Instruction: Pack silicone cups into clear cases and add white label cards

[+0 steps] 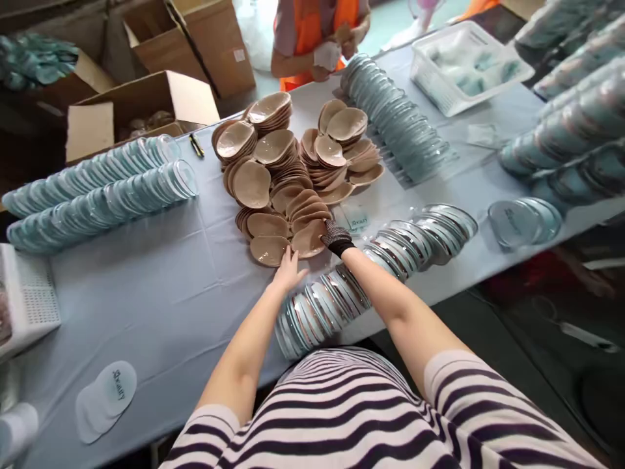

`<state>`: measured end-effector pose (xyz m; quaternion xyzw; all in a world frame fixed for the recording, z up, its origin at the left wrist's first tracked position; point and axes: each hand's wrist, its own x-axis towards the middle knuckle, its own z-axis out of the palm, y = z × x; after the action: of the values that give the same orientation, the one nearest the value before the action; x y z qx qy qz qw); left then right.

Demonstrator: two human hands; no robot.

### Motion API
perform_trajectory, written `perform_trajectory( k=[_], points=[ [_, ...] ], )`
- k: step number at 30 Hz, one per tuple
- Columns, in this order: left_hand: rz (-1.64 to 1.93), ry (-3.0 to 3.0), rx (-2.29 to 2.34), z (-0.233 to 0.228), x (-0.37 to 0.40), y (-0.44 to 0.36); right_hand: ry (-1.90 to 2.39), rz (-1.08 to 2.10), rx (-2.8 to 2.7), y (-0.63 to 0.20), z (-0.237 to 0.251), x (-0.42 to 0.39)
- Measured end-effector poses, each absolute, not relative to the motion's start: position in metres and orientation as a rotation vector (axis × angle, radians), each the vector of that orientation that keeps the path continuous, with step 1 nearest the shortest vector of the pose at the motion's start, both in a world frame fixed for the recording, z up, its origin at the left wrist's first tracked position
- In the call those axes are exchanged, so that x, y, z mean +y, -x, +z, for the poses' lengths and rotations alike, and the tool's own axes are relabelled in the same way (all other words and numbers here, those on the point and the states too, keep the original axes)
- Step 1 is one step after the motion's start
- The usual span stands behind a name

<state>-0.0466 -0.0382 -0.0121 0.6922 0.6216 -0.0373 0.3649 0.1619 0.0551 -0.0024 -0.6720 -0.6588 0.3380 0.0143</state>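
A big heap of tan cup-shaped pads (288,166) lies mid-table on the light blue cloth (161,293). My bare left hand (289,268) rests with its fingers spread on the nearest tan pad (267,249) at the heap's front edge. My right hand (335,237), in a dark mesh glove, grips the rim of the neighbouring tan pad (308,239). Just below my hands runs a curved row of clear packaged pads (371,270), standing on edge.
Long rows of pale blue packaged pads lie at left (97,195), back centre (400,124) and right (571,124). White baskets stand at back right (469,65) and far left (24,299). Cardboard boxes (141,104) stand behind. A person in an orange vest (317,39) works opposite.
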Motion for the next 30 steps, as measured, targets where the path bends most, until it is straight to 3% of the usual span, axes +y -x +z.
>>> perform_trajectory(
  k=[4, 9, 14, 19, 25, 30],
  points=[
    [-0.220, -1.662, 1.623, -0.029, -0.037, 0.034, 1.954, 1.013, -2.195, -0.150, -0.018, 0.059],
    [-0.206, -1.528, 1.741, -0.011, -0.032, 0.024, 1.705, 1.041, -2.504, -0.151, -0.012, 0.068],
    [0.073, -1.755, 1.954, 0.023, -0.002, 0.040, 1.402, 0.960, -2.606, -0.153, 0.029, 0.097],
    [-0.088, -1.906, 1.513, 0.075, 0.027, 0.056, 1.360, 0.934, -2.679, -0.182, 0.086, 0.102],
    [-0.196, -2.003, 1.251, 0.155, 0.010, 0.019, 0.697, 1.565, -2.702, -0.184, 0.122, 0.074],
    [-0.085, -1.473, 1.109, 0.178, -0.029, 0.028, 0.517, 1.812, -2.635, -0.164, 0.127, 0.034]
  ],
)
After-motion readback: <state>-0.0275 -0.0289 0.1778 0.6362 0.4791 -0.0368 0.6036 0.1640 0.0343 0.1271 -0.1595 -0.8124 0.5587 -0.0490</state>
